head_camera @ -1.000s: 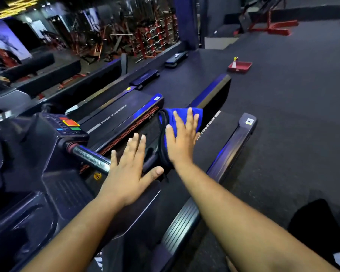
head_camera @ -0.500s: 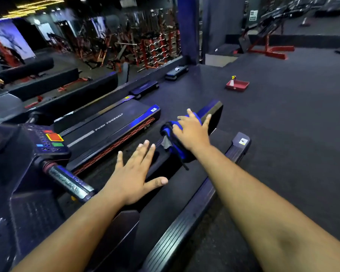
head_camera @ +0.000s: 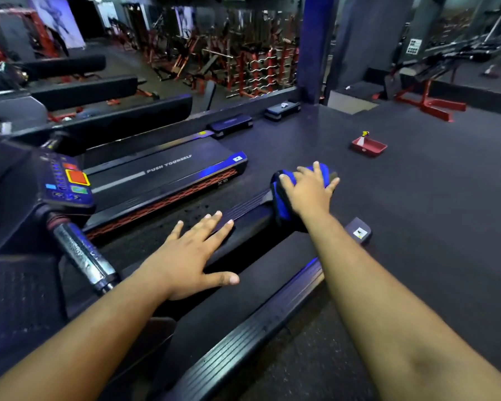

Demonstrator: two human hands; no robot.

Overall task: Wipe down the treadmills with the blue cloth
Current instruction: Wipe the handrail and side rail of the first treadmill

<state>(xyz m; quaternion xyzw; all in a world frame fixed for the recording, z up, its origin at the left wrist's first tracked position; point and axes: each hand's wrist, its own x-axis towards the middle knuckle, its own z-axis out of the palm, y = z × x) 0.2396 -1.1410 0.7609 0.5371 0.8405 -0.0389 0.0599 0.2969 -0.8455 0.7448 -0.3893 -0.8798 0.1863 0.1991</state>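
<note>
Right hand (head_camera: 308, 192) presses the cloth (head_camera: 281, 202) with fingers spread over it, out at the far end of the near treadmill's (head_camera: 243, 287) left rail (head_camera: 243, 211). Left hand (head_camera: 191, 253) lies flat, fingers splayed, bracing on that rail nearer the body. Risk now: the cloth is bunched over the rail's end, so one more push could slide it off onto the floor (head_camera: 417, 198). A long reach, too; the bracing palm could slip.

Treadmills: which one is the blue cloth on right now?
The near treadmill, under both hands: the right hand presses the blue cloth onto its left side rail. The neighbouring treadmill marked PUSH YOURSELF is untouched.
</note>
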